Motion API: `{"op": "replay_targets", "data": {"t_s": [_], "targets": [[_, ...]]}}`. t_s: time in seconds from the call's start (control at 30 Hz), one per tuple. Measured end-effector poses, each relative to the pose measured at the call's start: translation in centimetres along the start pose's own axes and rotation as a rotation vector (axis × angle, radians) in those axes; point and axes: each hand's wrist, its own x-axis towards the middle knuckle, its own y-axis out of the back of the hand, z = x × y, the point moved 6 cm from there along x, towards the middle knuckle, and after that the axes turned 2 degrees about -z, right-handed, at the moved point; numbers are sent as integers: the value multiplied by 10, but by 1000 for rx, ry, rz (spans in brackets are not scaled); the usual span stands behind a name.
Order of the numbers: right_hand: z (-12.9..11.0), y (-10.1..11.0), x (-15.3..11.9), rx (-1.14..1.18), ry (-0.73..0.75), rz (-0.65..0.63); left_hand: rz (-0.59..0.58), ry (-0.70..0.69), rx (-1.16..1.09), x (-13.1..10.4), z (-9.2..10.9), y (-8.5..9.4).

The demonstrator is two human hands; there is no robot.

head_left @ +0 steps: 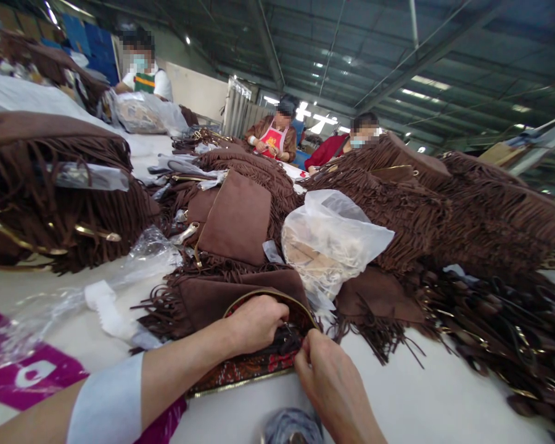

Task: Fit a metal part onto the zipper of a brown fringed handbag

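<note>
Where the white table (411,394) shows at lower centre, a brown fringed bag (222,302) lies open, patterned red lining (245,370) exposed. Left hand (254,324) curled shut, knuckles up, fingers tucked inside the zip opening. Right hand (326,376) pinching at the opening's edge, fingertips pressed together. Clear plastic bag (333,240) just behind, centre frame. Heaps of fringed bags (448,216) at right; three seated people at upper centre and left

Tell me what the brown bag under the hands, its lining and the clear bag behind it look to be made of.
Brown fringed bag: likely suede or faux suede, matte, napped, cut fringe. Lining: seemingly woven fabric, red-and-dark pattern. Zipper: gold-toned, probably metal. Clear bag: thin crinkled glossy plastic film. Left hand and right hand are at the opening.
</note>
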Motion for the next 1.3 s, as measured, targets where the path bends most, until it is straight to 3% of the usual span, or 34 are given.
{"op": "replay_targets", "data": {"t_s": [0.33,0.47,0.57,0.67,0.77,1.0,1.3], "targets": [[-12,-14,-1,20,61,152,14,56,-14,1,-3,-7],[-5,-8,2,320,167,243,36,54,-44,-4,0,3],[8,-13,5,695,198,113,47,12,-109,-10,5,18],[19,-19,7,1087,94,-45,87,45,-465,-12,4,28],[21,-14,8,1348,35,-57,65,155,-910,-10,0,21],[16,-10,12,1416,7,-59,-58,239,-1255,-5,-4,-3],[22,-9,12,1502,-37,51,7,267,-1235,-3,-7,-14]]}}
